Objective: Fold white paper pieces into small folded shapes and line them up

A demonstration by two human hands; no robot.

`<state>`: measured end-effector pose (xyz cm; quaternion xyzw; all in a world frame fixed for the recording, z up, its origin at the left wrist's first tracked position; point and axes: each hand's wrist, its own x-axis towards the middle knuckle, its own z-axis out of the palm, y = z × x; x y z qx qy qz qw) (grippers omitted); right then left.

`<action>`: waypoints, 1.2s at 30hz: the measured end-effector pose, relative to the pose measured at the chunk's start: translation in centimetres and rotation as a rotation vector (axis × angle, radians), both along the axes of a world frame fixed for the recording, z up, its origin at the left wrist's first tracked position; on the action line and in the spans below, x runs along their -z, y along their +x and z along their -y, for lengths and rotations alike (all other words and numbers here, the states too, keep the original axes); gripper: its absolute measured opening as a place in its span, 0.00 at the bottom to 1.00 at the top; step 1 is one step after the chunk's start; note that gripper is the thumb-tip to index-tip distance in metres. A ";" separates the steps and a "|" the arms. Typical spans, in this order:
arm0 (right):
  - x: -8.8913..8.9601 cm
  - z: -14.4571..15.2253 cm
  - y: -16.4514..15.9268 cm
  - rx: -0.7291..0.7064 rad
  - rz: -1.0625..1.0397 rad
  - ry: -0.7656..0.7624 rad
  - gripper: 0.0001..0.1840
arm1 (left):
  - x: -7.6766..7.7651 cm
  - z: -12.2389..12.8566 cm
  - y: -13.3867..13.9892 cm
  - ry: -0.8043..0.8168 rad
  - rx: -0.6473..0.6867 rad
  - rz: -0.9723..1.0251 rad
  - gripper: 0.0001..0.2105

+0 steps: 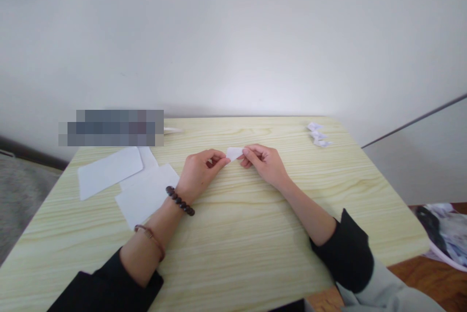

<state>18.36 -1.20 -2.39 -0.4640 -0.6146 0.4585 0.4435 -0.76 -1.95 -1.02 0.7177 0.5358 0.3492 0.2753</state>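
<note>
The left hand (199,170) pinches the lower left corner of a small folded piece of white paper (234,153) between thumb and forefinger. The right hand (269,164) grips the right end of the same piece between thumb and fingers, its lower fingers curled beneath. The paper sits between the two hands, over the far half of a pale wood-grain table (233,244). Whether its underside touches the tabletop cannot be determined.

The left wrist carries a dark beaded bracelet (180,200); a thin reddish-brown bangle (151,236) sits further up that forearm. Both forearms emerge from black cuffs (346,253); the right one joins a light grey sleeve (386,285).

Left of the left hand, a white rounded-corner card (109,173) partly overlaps a white sheet (149,159). A second white sheet (146,196) lies nearer the person, its right part behind the left wrist. A pixelated patch hides whatever stands at the far left corner. Near the far right corner, small folded white paper figures (318,135) stand in a close group, well apart from the right hand. A plain white wall (233,44) rises behind the table.
</note>
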 end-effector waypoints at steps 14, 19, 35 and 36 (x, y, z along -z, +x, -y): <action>-0.4 0.2 0.1 0.035 0.049 0.069 0.17 | -0.2 0.1 0.0 -0.102 0.041 0.070 0.14; -0.6 0.2 0.0 0.056 0.030 0.038 0.18 | -0.4 -0.1 -0.2 -0.118 0.069 0.016 0.15; -0.3 0.4 -0.5 0.079 0.111 0.101 0.16 | 0.2 -0.3 -0.1 0.116 0.117 -0.029 0.26; -0.2 0.4 -0.5 0.071 0.116 0.111 0.16 | 0.3 -0.4 -0.1 0.146 0.133 -0.043 0.25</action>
